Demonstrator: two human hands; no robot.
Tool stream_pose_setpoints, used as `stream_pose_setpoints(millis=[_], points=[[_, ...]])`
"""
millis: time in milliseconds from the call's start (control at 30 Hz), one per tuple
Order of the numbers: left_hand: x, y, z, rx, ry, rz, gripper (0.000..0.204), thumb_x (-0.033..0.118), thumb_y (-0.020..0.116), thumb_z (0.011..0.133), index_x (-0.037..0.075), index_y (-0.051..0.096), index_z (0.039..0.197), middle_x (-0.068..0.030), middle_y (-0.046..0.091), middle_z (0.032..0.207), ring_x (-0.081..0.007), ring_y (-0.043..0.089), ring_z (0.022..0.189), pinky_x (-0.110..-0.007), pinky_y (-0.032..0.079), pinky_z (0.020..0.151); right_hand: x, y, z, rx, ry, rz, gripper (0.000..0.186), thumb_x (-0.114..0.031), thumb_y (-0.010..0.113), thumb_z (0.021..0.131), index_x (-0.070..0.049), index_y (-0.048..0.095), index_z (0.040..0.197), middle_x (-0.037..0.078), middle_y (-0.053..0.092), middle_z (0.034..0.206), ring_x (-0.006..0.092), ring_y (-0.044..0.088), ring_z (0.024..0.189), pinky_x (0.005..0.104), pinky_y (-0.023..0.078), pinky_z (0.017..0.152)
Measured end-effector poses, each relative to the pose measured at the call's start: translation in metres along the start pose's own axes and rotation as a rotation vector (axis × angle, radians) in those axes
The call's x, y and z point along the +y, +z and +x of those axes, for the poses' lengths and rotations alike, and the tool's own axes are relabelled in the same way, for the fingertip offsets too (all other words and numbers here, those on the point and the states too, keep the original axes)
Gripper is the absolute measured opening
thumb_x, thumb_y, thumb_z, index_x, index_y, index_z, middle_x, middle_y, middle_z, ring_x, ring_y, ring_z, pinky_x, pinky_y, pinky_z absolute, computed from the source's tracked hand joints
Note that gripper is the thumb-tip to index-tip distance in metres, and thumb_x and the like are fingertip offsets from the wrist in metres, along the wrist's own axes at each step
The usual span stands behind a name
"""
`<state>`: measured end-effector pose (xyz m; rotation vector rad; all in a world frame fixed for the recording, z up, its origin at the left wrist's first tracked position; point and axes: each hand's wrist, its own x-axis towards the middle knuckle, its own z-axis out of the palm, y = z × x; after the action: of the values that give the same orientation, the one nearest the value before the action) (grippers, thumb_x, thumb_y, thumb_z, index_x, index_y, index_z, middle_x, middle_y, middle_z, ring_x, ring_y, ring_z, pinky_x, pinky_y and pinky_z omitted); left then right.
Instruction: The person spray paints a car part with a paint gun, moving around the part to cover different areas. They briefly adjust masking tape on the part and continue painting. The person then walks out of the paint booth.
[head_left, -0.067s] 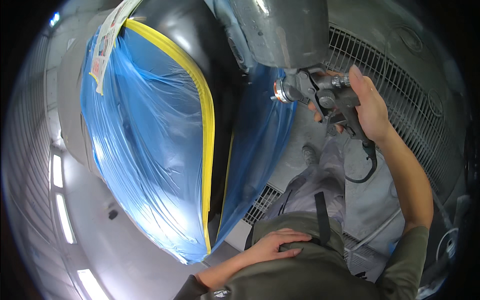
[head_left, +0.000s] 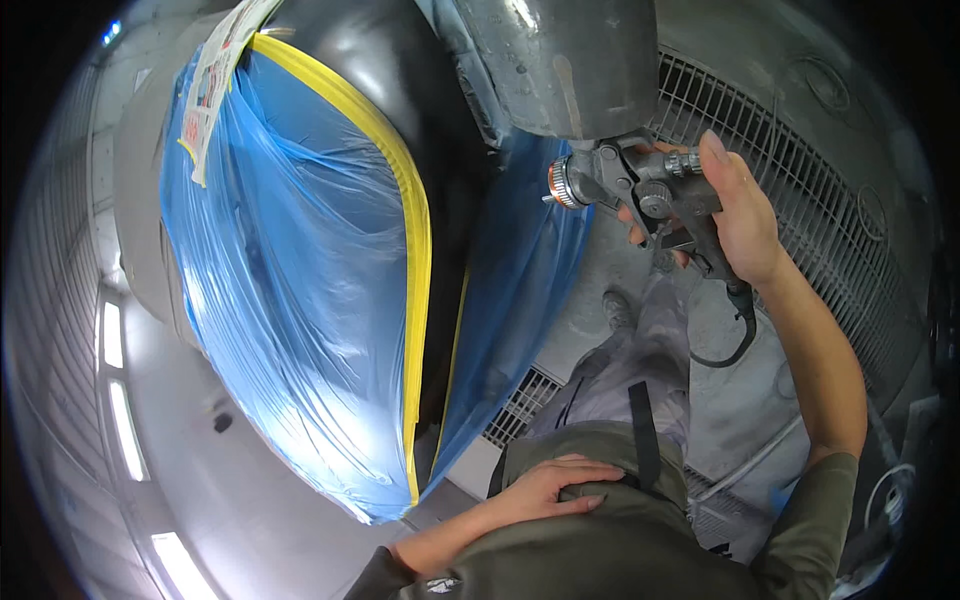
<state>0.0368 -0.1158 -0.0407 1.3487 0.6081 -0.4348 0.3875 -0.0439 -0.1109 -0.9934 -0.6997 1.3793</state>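
My right hand (head_left: pixel 745 222) is wrapped round the handle of a metal spray gun (head_left: pixel 655 197), its thumb up at the back. A large grey paint cup (head_left: pixel 580 75) sits on top of the gun. The nozzle points left at a glossy black panel (head_left: pixel 448 180), with a gap between them. Blue masking film (head_left: pixel 300 270) covers the area beside the panel, edged with yellow tape (head_left: pixel 412 205). My left hand (head_left: pixel 560 487) lies against my waist, fingers stretched out, holding nothing.
A dark hose (head_left: pixel 745 345) hangs from the gun's handle. Floor grating (head_left: pixel 840 240) runs along the right, with a pale pipe or hose (head_left: pixel 750 460) nearer me. Printed paper (head_left: pixel 215 85) is taped at the film's upper left. Lit lamps (head_left: pixel 127 430) line the left wall.
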Motion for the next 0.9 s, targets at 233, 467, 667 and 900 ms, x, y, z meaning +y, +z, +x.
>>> stream_pose_setpoints(millis=[233, 467, 667, 900], points=[[0.029, -0.009, 0.033, 0.086, 0.04, -0.068, 0.045, 0.017, 0.07, 0.097, 0.008, 0.063, 0.141, -0.0088, 0.064, 0.142, -0.0293, 0.058, 0.132, -0.042, 0.044, 0.112, -0.035, -0.033, 0.098, -0.074, -0.038, -0.14, 0.083, -0.066, 0.026, 0.107, 0.002, 0.048, 0.149, 0.017, 0.073, 0.102, 0.0162, 0.072, 0.081, 0.0206, 0.051, 0.049], [0.052, -0.011, 0.049, 0.167, 0.055, -0.137, 0.046, 0.016, 0.072, 0.095, 0.008, 0.064, 0.14, -0.0094, 0.065, 0.14, -0.0301, 0.059, 0.13, -0.041, 0.045, 0.111, -0.072, -0.041, 0.185, 0.176, -0.203, -0.144, 0.065, -0.051, 0.036, 0.113, -0.001, 0.076, 0.105, 0.0, 0.072, 0.082, 0.0087, 0.063, 0.068, 0.0224, 0.05, 0.066], [0.069, -0.021, 0.059, 0.166, 0.109, -0.11, 0.045, 0.018, 0.072, 0.095, 0.008, 0.065, 0.139, -0.01, 0.066, 0.138, -0.0304, 0.06, 0.128, -0.041, 0.046, 0.11, -0.089, -0.047, 0.137, 0.012, -0.016, -0.279, 0.065, -0.052, 0.033, 0.11, 0.0, 0.057, 0.139, 0.009, 0.074, 0.099, 0.0134, 0.069, 0.082, 0.023, 0.048, 0.059], [0.086, -0.037, 0.07, 0.087, 0.181, -0.061, 0.043, 0.02, 0.07, 0.096, 0.008, 0.065, 0.138, -0.009, 0.066, 0.14, -0.0298, 0.058, 0.131, -0.041, 0.043, 0.113, -0.137, -0.013, 0.082, 0.026, 0.063, -0.432, 0.074, -0.056, 0.03, 0.111, 0.006, 0.06, 0.137, 0.007, 0.073, 0.089, 0.0071, 0.064, 0.071, 0.0199, 0.045, 0.047]])
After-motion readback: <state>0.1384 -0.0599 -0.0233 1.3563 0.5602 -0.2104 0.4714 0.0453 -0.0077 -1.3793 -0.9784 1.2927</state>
